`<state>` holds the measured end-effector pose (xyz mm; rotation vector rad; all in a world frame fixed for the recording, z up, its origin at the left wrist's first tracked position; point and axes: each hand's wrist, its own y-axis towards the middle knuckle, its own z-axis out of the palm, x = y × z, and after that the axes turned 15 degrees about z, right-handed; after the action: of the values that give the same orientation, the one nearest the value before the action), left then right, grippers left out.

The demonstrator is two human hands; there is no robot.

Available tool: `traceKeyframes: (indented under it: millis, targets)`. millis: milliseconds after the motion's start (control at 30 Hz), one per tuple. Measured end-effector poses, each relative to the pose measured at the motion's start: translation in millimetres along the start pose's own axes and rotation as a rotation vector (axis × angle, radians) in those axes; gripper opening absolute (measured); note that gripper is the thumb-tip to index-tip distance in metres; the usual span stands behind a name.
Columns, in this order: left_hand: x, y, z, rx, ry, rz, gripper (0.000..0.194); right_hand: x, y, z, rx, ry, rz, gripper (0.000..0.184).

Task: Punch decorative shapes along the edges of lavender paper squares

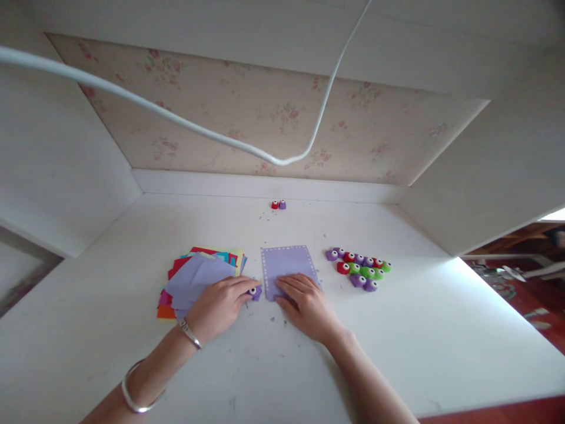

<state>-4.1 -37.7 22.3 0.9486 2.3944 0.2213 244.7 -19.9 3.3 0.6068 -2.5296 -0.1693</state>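
While right grip (309,308), thumb parted, touches lilac sheet (288,262) | left grip (219,307) pinches purple piece (256,294)

A: Purple sheet (286,263), condition?
B: Flat, lower centre of frame. Small white marks in a row along left, top and right edges; lower part partly covered.
A: Purple piece (256,295)?
B: Small, one white eye with dark pupil, partly covered. Just left of the sheet's lower left edge.

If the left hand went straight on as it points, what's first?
The left hand, pinching a purple eyed piece, would probably first meet the dotted left edge of the purple sheet; any gap is hard to judge.
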Motion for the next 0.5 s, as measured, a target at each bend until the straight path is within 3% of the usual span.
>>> traceKeyframes:
  millis: [200,400,500]
  targets:
    - [5.5,-1.9,7.7,-0.008,0.012,0.059,0.034,-3.5,-3.3,5.5,-0.073,-0.046,-0.1,0.021]
    - [0.0,1.0,8.5,0.022,0.113,-0.001,0.02,-4.3,-3.9,2.2,-0.109,-0.097,-0.134,0.015]
    - [-0.6,-0.6,7.4,0.031,0.115,-0.024,0.032,-4.4,-4.9,2.3,-0.115,-0.153,-0.158,0.015]
